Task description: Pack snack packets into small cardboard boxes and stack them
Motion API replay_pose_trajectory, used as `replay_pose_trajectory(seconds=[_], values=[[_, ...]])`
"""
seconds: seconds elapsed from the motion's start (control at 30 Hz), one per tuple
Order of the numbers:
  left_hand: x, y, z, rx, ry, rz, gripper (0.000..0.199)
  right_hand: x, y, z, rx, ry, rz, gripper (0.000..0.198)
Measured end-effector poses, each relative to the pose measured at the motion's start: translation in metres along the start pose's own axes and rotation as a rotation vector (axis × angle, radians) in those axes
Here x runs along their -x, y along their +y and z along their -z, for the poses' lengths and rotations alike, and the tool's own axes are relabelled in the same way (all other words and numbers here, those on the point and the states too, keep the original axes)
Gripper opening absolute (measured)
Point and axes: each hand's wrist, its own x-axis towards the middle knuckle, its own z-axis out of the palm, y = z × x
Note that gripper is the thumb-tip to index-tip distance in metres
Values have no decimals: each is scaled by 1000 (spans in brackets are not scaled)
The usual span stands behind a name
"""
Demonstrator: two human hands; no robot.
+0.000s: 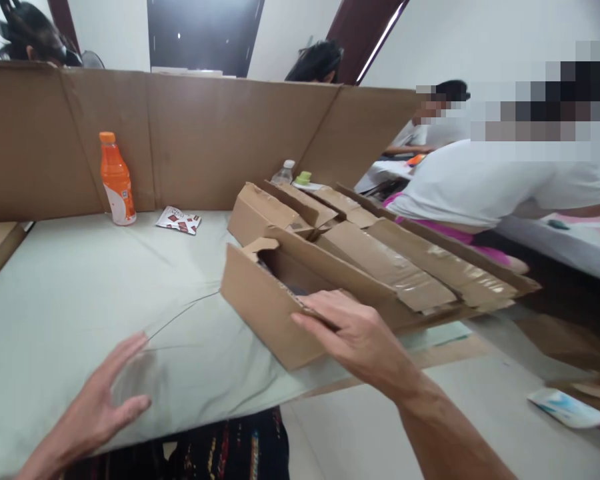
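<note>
My right hand grips the near edge of an open cardboard box, thumb outside and fingers over the rim. The inside of the box is mostly in shadow, so its contents are hard to make out. At the lower left my left hand hovers over the pale green cloth, fingers apart, with nothing held. A thin dark line, a thread or a crease, runs from near its fingertips toward the box corner. Behind the gripped box lie more long cardboard boxes, partly taped.
An orange drink bottle stands by a tall cardboard partition, with a small printed packet beside it. A clear bottle is behind the boxes. People sit beyond and at right. A white-blue packet lies lower right.
</note>
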Motion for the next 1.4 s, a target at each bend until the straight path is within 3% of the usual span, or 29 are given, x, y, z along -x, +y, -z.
replay_pose_trajectory(seconds=[0.1, 0.17, 0.27, 0.4, 0.53, 0.63, 0.73, 0.93, 1.1, 1.17, 1.23, 1.3, 1.4], values=[[-7, -6, 23, 50, 121, 60, 104, -8, -35, -3, -188, -111, 241, 22], [-9, -6, 27, 127, 133, 38, 125, -11, -50, -3, -354, -200, 349, 24], [-9, -6, 26, 254, 64, 1, 141, -18, -56, 1, -532, -225, 351, 34], [-6, -7, 23, 332, -13, -7, 140, -44, -55, 6, -459, -263, 249, 26], [-4, -14, 16, 320, -1, -35, 134, -75, -71, -1, -225, -556, 375, 26], [-4, -21, 8, 329, 11, -50, 133, -86, -90, -19, -39, -808, 435, 24], [-4, -24, 4, 334, 25, -92, 129, -91, -101, -39, 113, -962, 445, 21], [-6, -6, 5, 288, 17, -5, 122, -91, -102, -62, 288, -961, 308, 18], [-14, 5, 2, 325, 10, -34, 129, -94, -109, -66, 230, -1036, 356, 18], [-14, 1, 1, 285, 36, -74, 128, -96, -106, -52, 152, -984, 328, 22], [-10, -8, 0, 246, 73, -109, 125, -96, -95, -29, -16, -823, 299, 30], [-6, -19, -1, 224, 118, -106, 126, -96, -80, -5, -161, -528, 224, 33], [-2, -33, -4, 167, 279, -28, 123, -106, -56, 18, -149, 87, -103, 22]])
